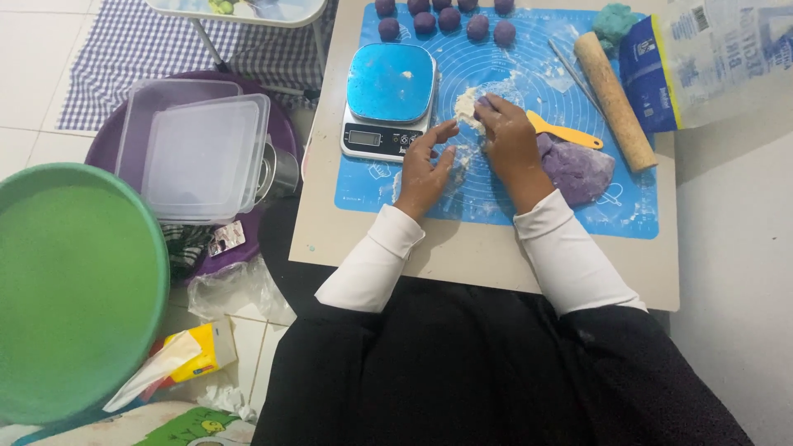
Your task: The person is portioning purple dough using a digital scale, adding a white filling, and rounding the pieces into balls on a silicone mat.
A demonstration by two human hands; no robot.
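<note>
My right hand point(510, 142) presses down on a small piece of purple dough point(484, 102) in a patch of white flour point(467, 104) on the blue silicone mat point(496, 198). Just left of it, my left hand point(425, 165) rests on the floured mat with fingers spread, holding nothing. A larger lump of purple dough point(578, 169) lies right of my right wrist. Several purple dough balls point(450, 18) sit in rows at the mat's far edge.
A blue-topped kitchen scale point(388, 99) stands left of my hands. A yellow scraper point(566, 132), a wooden rolling pin point(613, 99) and a flour bag point(710, 58) lie to the right. On the floor: clear lidded boxes point(198, 153), a green basin point(74, 289).
</note>
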